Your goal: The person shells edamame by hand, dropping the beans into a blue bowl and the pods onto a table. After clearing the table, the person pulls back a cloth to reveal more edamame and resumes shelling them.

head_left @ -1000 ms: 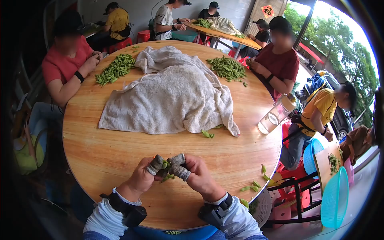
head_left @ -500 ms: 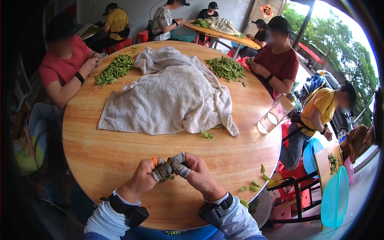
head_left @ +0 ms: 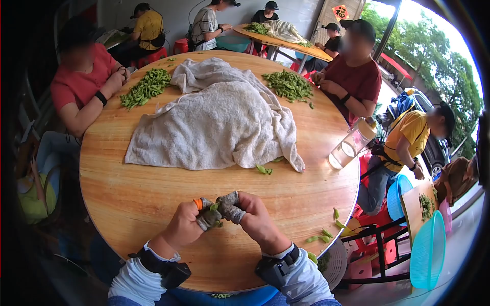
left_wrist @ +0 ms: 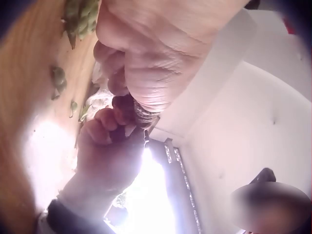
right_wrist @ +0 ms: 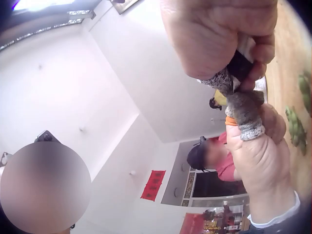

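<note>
**Both Hands at a Small Green Pod, Near Side of the Desk**

The left hand (head_left: 185, 223) and the right hand (head_left: 258, 224) are raised above the near part of a round, wood-grain desk (head_left: 138, 204). Grey knitted covers are fitted on the thumb and finger ends of both hands; an orange band (head_left: 198, 204) is on the left hand.

Left hand state: narrow, fingers curled, pinching a small green pod (head_left: 215, 206). Right hand state: narrow, thumb and finger curled in at the same pod. The pod is located between the covered fingertips and is mostly hidden by them; the exact contact of each fingertip cannot be told.

Component positions on the desk:

- A crumpled, off-white terry cloth (head_left: 214, 125) lies across the middle, beyond the hands.
- A heap of green pods (head_left: 146, 88) lies at the far left, near the cloth.
- A second heap of green pods (head_left: 289, 85) lies at the far right.
- A few loose green pods (head_left: 264, 170) lie just beside the near right edge of the cloth.
- Further scattered green pods (head_left: 325, 236) lie by the right near rim.
- A clear bottle (head_left: 345, 149) with a pale cap is at the right rim, tilted in the head view.

A blue plastic basin (head_left: 255, 296) is partly visible below the near rim.
</note>
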Demonstrator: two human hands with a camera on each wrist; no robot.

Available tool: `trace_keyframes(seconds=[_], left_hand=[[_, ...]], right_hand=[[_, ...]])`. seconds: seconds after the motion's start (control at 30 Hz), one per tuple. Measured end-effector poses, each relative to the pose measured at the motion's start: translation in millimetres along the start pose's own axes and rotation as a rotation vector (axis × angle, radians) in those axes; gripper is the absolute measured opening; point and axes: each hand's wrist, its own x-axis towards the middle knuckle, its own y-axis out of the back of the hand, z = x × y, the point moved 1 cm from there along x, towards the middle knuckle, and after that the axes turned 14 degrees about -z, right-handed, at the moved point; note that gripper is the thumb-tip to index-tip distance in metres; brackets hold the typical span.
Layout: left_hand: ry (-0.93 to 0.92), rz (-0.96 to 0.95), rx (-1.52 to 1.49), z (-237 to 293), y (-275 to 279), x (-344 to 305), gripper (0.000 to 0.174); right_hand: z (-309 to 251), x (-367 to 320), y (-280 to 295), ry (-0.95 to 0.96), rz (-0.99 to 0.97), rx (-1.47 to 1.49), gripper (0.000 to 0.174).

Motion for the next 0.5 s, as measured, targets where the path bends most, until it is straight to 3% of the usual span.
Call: trace_keyframes(seconds=[0.23, 0.33, 0.43, 0.5], left_hand=[[0.141, -0.021, -0.79, -8.0, 1.3, -4.9, 0.013], [0.136, -0.081, -0.805, -8.1, 3.8, -5.1, 0.016], [0.082, -0.102, -0.469, -7.7, 5.4, -3.5, 0.017], [0.106, -0.075, -0.476, -8.8, 4.4, -3.1, 0.017]], right_hand=[[-1.3, -1.4, -2.1, 0.084, -0.119, 0.056, 0.011], [-1.2, -0.7, -3.2, 0.088, -0.129, 0.053, 0.011], [1.8, -0.2, -1.2, 0.052, -0.11, 0.011, 0.012], [3.6, -0.2, -0.9, 0.033, -0.096, -0.028, 0.013]])
